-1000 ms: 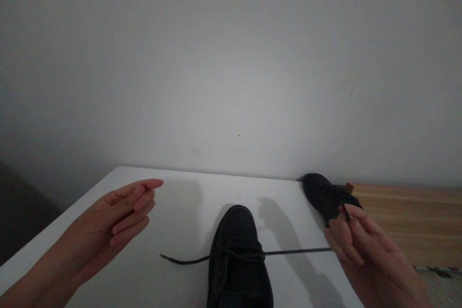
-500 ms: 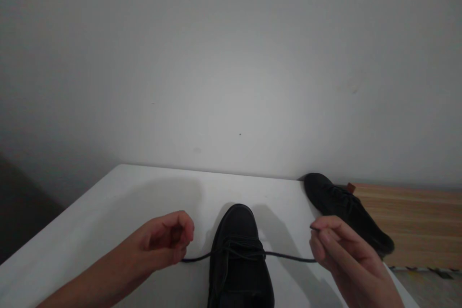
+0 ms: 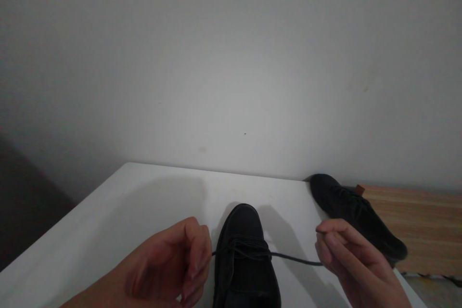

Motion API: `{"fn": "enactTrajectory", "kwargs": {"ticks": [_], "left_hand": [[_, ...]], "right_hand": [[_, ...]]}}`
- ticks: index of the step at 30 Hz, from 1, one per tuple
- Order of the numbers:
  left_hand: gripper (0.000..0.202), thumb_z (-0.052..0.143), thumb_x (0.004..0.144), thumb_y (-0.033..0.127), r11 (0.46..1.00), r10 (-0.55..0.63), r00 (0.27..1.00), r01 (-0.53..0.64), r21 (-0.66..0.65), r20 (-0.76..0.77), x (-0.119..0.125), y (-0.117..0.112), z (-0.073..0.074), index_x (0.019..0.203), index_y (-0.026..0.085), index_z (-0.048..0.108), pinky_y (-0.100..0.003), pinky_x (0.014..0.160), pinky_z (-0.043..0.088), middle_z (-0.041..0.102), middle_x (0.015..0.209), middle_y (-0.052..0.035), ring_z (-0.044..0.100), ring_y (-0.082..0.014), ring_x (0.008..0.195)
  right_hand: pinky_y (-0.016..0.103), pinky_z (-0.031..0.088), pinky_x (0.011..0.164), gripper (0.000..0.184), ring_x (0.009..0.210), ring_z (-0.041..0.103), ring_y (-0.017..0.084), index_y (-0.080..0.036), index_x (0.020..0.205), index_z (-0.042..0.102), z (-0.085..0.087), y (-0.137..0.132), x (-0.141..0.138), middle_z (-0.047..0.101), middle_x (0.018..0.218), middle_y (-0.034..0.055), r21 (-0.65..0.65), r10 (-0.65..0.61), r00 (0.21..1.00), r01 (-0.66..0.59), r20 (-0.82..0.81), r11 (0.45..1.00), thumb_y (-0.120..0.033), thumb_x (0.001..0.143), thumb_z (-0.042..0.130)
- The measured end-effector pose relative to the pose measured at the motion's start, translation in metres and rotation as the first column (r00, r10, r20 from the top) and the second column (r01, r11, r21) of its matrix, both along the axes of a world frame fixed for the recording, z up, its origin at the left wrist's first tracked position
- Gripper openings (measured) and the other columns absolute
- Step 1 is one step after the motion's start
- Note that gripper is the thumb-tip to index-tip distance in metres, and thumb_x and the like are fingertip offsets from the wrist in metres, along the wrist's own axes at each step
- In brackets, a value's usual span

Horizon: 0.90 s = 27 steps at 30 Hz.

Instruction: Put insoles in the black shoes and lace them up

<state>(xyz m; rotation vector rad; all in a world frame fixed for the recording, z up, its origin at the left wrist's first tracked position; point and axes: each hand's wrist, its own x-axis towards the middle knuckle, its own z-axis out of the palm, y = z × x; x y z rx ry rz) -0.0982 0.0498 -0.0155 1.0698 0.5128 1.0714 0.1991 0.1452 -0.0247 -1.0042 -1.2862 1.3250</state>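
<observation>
A black lace-up shoe (image 3: 242, 224) stands on the white table in front of me, toe pointing away. Its dark shoelace (image 3: 296, 259) crosses the upper and runs out to both sides. My right hand (image 3: 357, 262) pinches the right end between thumb and fingers, and a short dark tip pokes out of the pinch. Left of the shoe, my left hand (image 3: 173, 262) is curled close to its side. The lace's left part disappears behind those fingers, so the grip itself is partly hidden.
A second black shoe (image 3: 355, 214) lies at the table's right edge, behind my right hand. Beyond it is a wood-grain board (image 3: 426, 226). The white table (image 3: 159, 192) meets a pale wall (image 3: 231, 82) along its far edge.
My left hand has moved right, closer to the shoe, and turned, so less of the left lace shows. The right hand keeps its pinch. The whole view has shifted slightly.
</observation>
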Motion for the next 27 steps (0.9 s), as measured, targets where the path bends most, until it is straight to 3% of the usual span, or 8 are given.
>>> {"fn": "enactTrajectory", "kwargs": {"ticks": [4,7,8,11,15,18,23,27], "left_hand": [[0.030,0.069,0.072,0.033,0.999,0.033,0.995,-0.032,0.010,-0.094,-0.006,-0.001,-0.004,0.083,0.022,0.044,-0.018,0.050,0.031,0.039,0.075,0.0024,0.033,-0.0069,0.057],[0.014,0.059,0.080,0.027,0.983,0.139,0.919,-0.085,0.160,-0.368,-0.013,0.001,-0.002,0.083,0.022,0.046,-0.021,0.059,0.038,0.044,0.079,0.0002,0.041,-0.0109,0.066],[0.004,0.053,0.083,0.021,0.969,0.189,0.848,-0.080,0.234,-0.494,-0.015,0.003,-0.001,0.084,0.022,0.049,-0.022,0.065,0.040,0.047,0.082,-0.0012,0.045,-0.0129,0.073],[0.032,0.040,0.080,0.002,0.911,0.298,0.572,0.068,0.407,-0.764,-0.016,0.009,0.000,0.095,0.025,0.057,-0.027,0.081,0.040,0.051,0.099,-0.0042,0.047,-0.0172,0.091],[0.066,0.039,0.060,-0.011,0.808,0.404,0.318,0.314,0.498,-0.858,-0.012,0.018,-0.013,0.108,0.029,0.058,-0.033,0.089,0.038,0.052,0.113,-0.0048,0.044,-0.0224,0.104],[0.062,0.040,0.055,-0.012,0.769,0.453,0.189,0.412,0.489,-0.871,-0.012,0.026,-0.026,0.103,0.024,0.058,-0.037,0.091,0.037,0.055,0.115,-0.0066,0.044,-0.0247,0.106],[0.038,0.040,0.069,-0.008,0.760,0.430,0.163,0.466,0.453,-0.888,-0.017,0.031,-0.034,0.088,0.020,0.058,-0.032,0.084,0.040,0.062,0.095,-0.0063,0.050,-0.0216,0.092],[0.035,0.036,0.078,-0.005,0.786,0.388,0.250,0.413,0.460,-0.887,-0.025,0.026,-0.031,0.087,0.020,0.058,-0.029,0.081,0.041,0.061,0.090,-0.0057,0.051,-0.0193,0.090]], "right_hand": [[0.021,0.041,0.051,0.027,0.057,0.045,0.013,-0.022,0.086,0.064,0.001,0.000,0.000,0.050,0.059,0.0000,-0.013,-0.011,1.000,0.011,-0.003,1.000,-0.042,0.071,0.072],[0.020,0.041,0.051,0.027,0.057,0.045,0.013,-0.022,0.086,0.064,0.001,-0.001,-0.001,0.050,0.060,0.0000,-0.007,-0.007,1.000,0.007,0.000,1.000,-0.042,0.071,0.072],[0.020,0.041,0.051,0.027,0.057,0.045,0.012,-0.022,0.086,0.064,0.002,-0.001,-0.001,0.050,0.059,0.0000,-0.004,-0.007,1.000,0.007,0.002,1.000,-0.042,0.070,0.072],[0.019,0.041,0.051,0.027,0.057,0.045,0.012,-0.021,0.085,0.065,0.005,-0.004,-0.004,0.050,0.059,-0.0003,-0.012,-0.047,0.999,0.047,-0.003,0.999,-0.043,0.070,0.073],[0.020,0.040,0.052,0.027,0.058,0.043,0.012,-0.021,0.084,0.064,0.009,-0.008,-0.008,0.049,0.059,-0.0007,-0.026,-0.077,0.997,0.077,-0.011,0.997,-0.043,0.071,0.072],[0.020,0.041,0.053,0.026,0.059,0.043,0.012,-0.021,0.085,0.064,0.009,-0.007,-0.007,0.049,0.060,-0.0005,-0.025,-0.072,0.997,0.072,-0.012,0.997,-0.042,0.072,0.071],[0.019,0.039,0.051,0.025,0.057,0.044,0.012,-0.021,0.085,0.064,0.005,-0.004,-0.004,0.049,0.059,-0.0005,0.004,-0.055,0.999,0.054,0.004,0.999,-0.041,0.072,0.071],[0.018,0.037,0.050,0.026,0.056,0.042,0.010,-0.021,0.083,0.064,0.005,-0.005,-0.006,0.047,0.058,-0.0013,-0.007,-0.073,0.997,0.073,0.031,0.997,-0.043,0.072,0.071]]}}
